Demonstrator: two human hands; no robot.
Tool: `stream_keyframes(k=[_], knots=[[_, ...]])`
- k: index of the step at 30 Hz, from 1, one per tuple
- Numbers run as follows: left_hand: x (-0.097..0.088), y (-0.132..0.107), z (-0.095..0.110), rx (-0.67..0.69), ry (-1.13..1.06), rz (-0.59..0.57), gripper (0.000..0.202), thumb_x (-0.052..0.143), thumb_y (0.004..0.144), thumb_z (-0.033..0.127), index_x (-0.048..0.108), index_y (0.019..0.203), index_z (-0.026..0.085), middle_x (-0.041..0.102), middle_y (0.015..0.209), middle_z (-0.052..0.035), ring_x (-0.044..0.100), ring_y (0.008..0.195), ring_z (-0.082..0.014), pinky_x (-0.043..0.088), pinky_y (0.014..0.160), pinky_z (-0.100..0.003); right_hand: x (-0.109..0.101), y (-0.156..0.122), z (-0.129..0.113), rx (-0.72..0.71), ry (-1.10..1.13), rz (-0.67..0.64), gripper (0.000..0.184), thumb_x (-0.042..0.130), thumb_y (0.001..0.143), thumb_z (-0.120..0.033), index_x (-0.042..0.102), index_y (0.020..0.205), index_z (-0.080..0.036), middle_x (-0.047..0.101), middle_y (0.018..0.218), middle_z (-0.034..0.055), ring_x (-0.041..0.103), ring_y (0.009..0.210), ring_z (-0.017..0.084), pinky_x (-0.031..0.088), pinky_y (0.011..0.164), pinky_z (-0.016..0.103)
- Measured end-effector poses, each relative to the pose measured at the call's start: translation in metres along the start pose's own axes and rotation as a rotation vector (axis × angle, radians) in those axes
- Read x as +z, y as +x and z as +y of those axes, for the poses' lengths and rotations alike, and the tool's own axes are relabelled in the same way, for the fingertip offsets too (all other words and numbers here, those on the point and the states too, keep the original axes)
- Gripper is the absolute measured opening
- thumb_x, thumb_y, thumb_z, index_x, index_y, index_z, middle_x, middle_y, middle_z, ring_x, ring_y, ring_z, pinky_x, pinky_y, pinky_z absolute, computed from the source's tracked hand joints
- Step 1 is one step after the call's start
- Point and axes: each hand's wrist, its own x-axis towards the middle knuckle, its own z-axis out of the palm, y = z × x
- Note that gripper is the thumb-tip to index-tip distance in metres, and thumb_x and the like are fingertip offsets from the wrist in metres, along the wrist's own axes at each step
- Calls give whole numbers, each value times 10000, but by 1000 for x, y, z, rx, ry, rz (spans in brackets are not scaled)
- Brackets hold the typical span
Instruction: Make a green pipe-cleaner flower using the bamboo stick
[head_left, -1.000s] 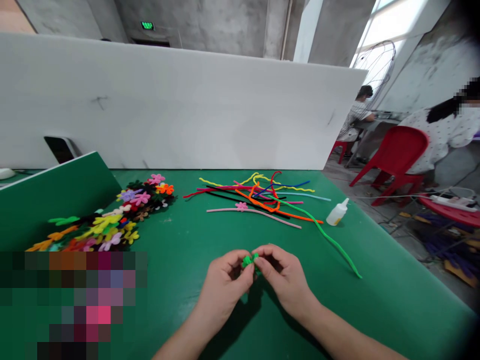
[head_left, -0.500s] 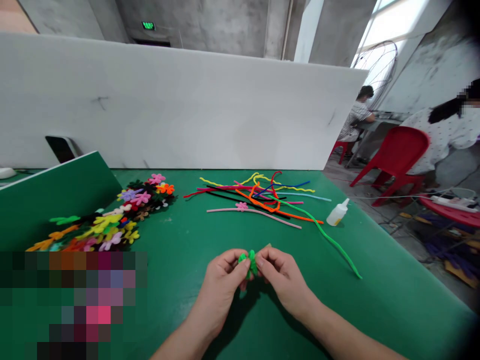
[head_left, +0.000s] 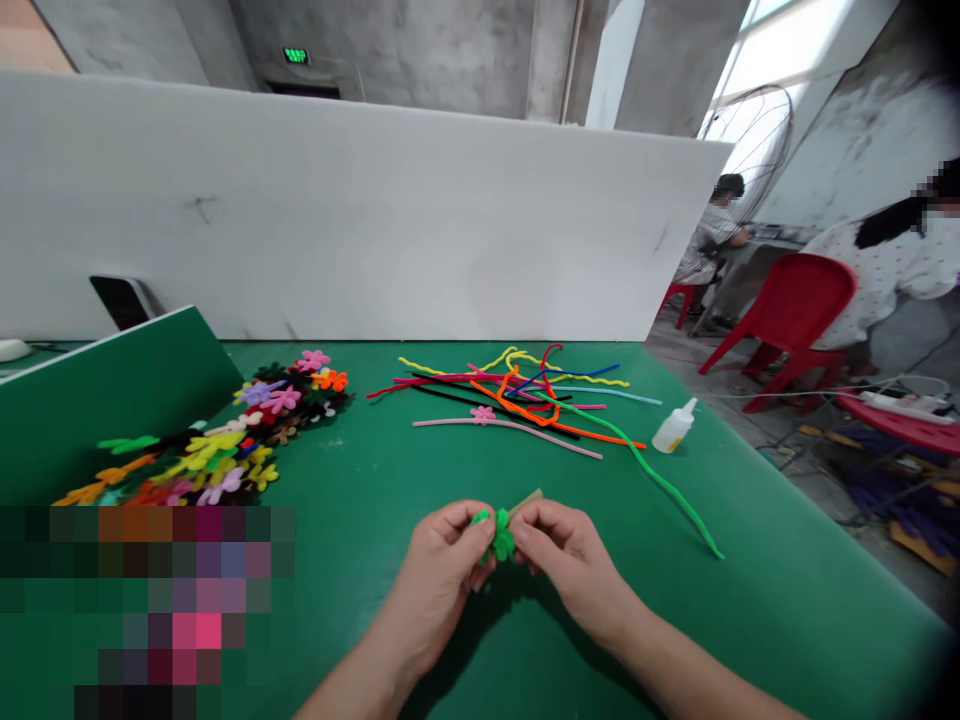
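Both hands are pinched on the small green pipe-cleaner flower [head_left: 499, 537], held low over the green table [head_left: 390, 500] between the left hand [head_left: 444, 572] and right hand [head_left: 568, 562], so firm fingertip grips and small, even bends should keep its loops tidy.

Grey concrete walls [head_left: 420, 45], white partition board [head_left: 360, 210], bright window [head_left: 795, 40], red plastic chair [head_left: 787, 315].

Fuzzy green pipe cleaner [head_left: 501, 540]; matt felt-like table cover [head_left: 750, 600]; glossy plastic bottle [head_left: 673, 428].
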Motion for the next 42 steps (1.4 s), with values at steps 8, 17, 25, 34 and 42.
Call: stream_keyframes(k=[8,17,25,34,42], knots=[[0,-1,2,-21,41,-81,153,665,652,241,579,619,120,470,487,52,376,444,-45,268,422,-163,-8,5,7,-163,-106,-30,134,593,747,-274,646,821,-176,561,717,24,506,633,125,418,587,250],[-3,-1,2,13,155,-135,131,644,660,238,591,644,120,514,512,36,399,449,-55,298,428,-171,-9,3,7,-221,-184,18,118,555,776,-252,640,797,-173,569,690,20,516,624,129,420,586,251],[1,-2,4,121,386,-97,173,602,676,299,577,628,135,505,477,38,391,418,-68,311,432,-186,-4,2,7,-190,-158,57,149,526,789,-280,604,760,-157,568,673,20,504,613,124,419,571,237],[2,-5,6,232,484,-95,172,570,698,283,568,594,147,474,492,39,378,450,-76,303,442,-193,0,3,4,-118,-19,76,188,567,756,-335,595,722,-153,552,628,5,473,568,107,394,535,222],[-1,-1,2,64,245,-76,153,608,692,268,561,623,139,488,459,48,365,405,-52,280,411,-173,-9,7,8,-137,-48,62,173,525,799,-282,598,919,-182,584,794,27,520,650,113,427,589,230]])
